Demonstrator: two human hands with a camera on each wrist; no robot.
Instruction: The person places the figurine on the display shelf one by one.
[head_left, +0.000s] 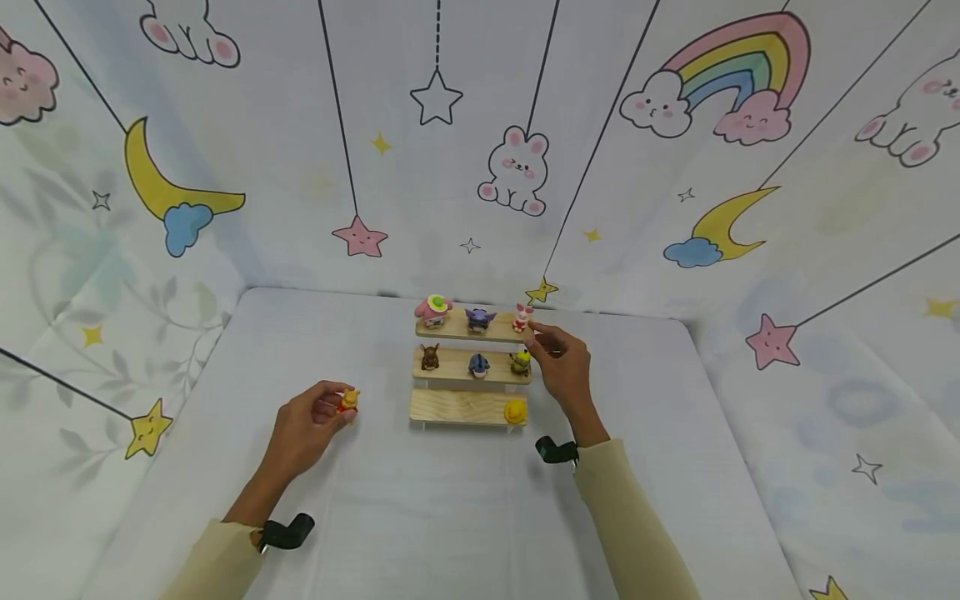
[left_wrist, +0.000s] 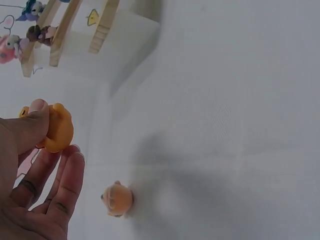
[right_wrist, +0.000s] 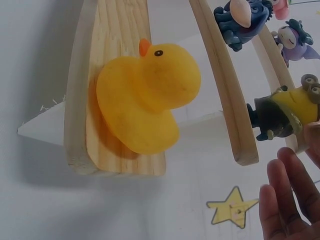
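Note:
My left hand (head_left: 306, 425) pinches a small yellow bear figurine (head_left: 349, 399) in a red shirt, held left of the shelves; in the left wrist view the held figurine (left_wrist: 60, 127) shows its orange back. Below that hand, a peach-orange figurine (left_wrist: 118, 199) stands on the table. At the right end of the top shelf (head_left: 452, 330), my right hand (head_left: 562, 358) has thumb and index fingertips at a pink piglet figurine (head_left: 522, 317), seeming to pinch its side. The fingertips are cut off in the right wrist view, where the other fingers (right_wrist: 278, 182) show.
The middle shelf (head_left: 450, 367) bears a brown figurine (head_left: 430, 357), a blue donkey (head_left: 478, 365) and a minion (head_left: 520, 362). A yellow duck (head_left: 515, 411) sits on the bottom shelf (head_left: 450, 407). Pink (head_left: 433, 312) and purple (head_left: 478, 320) figurines share the top shelf.

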